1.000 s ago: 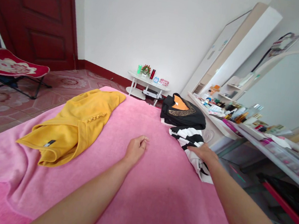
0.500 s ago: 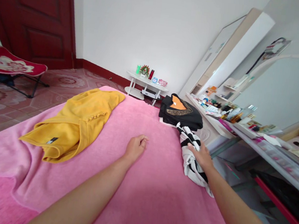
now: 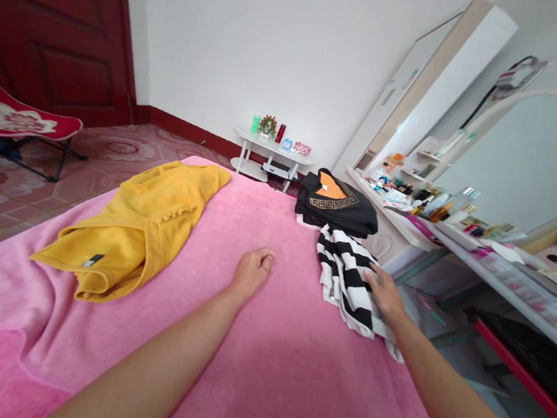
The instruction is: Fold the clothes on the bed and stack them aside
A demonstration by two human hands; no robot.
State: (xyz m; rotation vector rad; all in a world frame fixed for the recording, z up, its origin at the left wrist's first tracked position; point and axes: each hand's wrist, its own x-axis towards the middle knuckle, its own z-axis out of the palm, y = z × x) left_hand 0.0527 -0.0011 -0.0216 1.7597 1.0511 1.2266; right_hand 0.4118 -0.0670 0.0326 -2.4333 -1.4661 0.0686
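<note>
A black-and-white striped garment (image 3: 342, 270) lies spread at the right edge of a pink blanket (image 3: 267, 348) covering a bed. My right hand (image 3: 385, 294) rests on the garment's right side, fingers pressed down and holding the cloth. My left hand (image 3: 250, 271) sits on the bare blanket near the middle, fingers loosely curled around nothing. Just beyond the striped garment lies a folded black garment (image 3: 338, 210) with a gold-patterned collar. A crumpled yellow garment (image 3: 146, 221) lies on the blanket to the left, well away from both hands.
A cluttered dressing table (image 3: 410, 227) with a mirror runs along the right of the bed. A small white side table (image 3: 271, 153) stands against the far wall. A red folding chair (image 3: 12, 119) and a dark red door (image 3: 62, 30) are at the left.
My right hand has drawn the striped garment leftward onto the blanket, where it now lies more spread out. My left hand has stayed put.
</note>
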